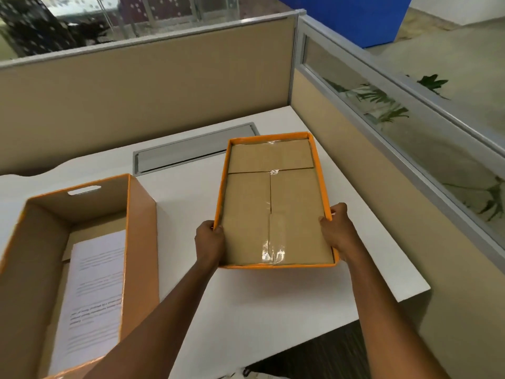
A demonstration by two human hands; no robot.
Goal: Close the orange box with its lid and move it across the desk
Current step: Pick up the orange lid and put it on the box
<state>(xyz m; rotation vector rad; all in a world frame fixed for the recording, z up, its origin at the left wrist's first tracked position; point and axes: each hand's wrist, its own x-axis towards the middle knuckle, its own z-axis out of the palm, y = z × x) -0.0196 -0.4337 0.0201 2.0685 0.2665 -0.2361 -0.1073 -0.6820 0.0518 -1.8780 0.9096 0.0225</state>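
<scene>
The orange box stands open on the left of the white desk, its brown inside showing, with a printed white sheet lying in it. Its lid is to the right, upside down, orange rim up and taped brown cardboard inside facing me. My left hand grips the lid's left rim near the front corner. My right hand grips the right rim. Whether the lid rests on the desk or is raised slightly, I cannot tell.
A grey cable tray cover is set into the desk behind the lid. Beige partition walls close off the back and right side. The desk's front edge runs diagonally at the lower right, dark floor beyond it.
</scene>
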